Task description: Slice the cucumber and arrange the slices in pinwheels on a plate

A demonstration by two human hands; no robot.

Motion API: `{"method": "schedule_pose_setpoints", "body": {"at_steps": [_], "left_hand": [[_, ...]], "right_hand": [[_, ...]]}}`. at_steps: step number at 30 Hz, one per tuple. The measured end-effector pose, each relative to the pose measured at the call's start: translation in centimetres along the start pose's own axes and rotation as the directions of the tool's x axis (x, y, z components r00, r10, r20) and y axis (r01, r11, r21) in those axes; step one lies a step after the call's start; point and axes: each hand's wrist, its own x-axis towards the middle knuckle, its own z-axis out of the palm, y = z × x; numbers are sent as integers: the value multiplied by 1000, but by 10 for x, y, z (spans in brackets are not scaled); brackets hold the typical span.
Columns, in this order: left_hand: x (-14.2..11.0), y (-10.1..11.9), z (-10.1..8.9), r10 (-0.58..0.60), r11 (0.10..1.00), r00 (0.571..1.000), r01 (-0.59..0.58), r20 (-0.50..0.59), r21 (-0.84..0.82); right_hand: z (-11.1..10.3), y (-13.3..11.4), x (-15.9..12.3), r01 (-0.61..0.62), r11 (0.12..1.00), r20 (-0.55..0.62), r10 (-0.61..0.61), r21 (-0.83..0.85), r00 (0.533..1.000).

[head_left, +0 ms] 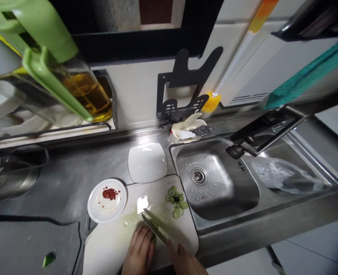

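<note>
My right hand [186, 260] grips a kitchen knife [155, 228], its blade slanting up and left over the white cutting board [105, 248]. Just left of the blade, my left hand [140, 250] is closed with bent fingers on a green cucumber [153, 237], mostly hidden under them. Pale green pieces lie against the blade's other side. Several cucumber slices [177, 202] are heaped near the board's right edge. Wet, greenish juice marks the middle of the board.
A round plate [96, 202] of small red bits overlaps the board's left edge. Behind stands a square white plate [147, 163]. The sink [223, 183] with its faucet [237, 149] is at right. A cucumber end [49, 259] lies at lower left. An oil bottle [85, 91] stands on the shelf.
</note>
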Motion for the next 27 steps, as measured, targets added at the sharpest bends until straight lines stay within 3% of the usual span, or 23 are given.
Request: {"method": "schedule_pose_setpoints", "body": {"at_steps": [5, 13, 18, 22, 27], "left_hand": [[1, 2, -1, -3, 1000, 1000, 2, 4, 3], [3, 0, -2, 10, 1000, 1000, -10, -3, 16], [6, 4, -4, -19, 1000, 1000, 19, -3, 2], [9, 8, -7, -71, 997, 997, 70, -9, -22], [8, 9, -8, -76, 996, 997, 76, 10, -46]], "right_hand": [[-7, -8, 11, -26, 999, 59, 23, 43, 998], [2, -13, 24, 0, 995, -48, 4, 95, 999], [-3, -10, 28, 0, 996, -8, 1, 85, 1000], [-2, -2, 17, -27, 995, 47, 23, 91, 999], [9, 13, -10, -7, 1000, -7, 7, -3, 1000]]}}
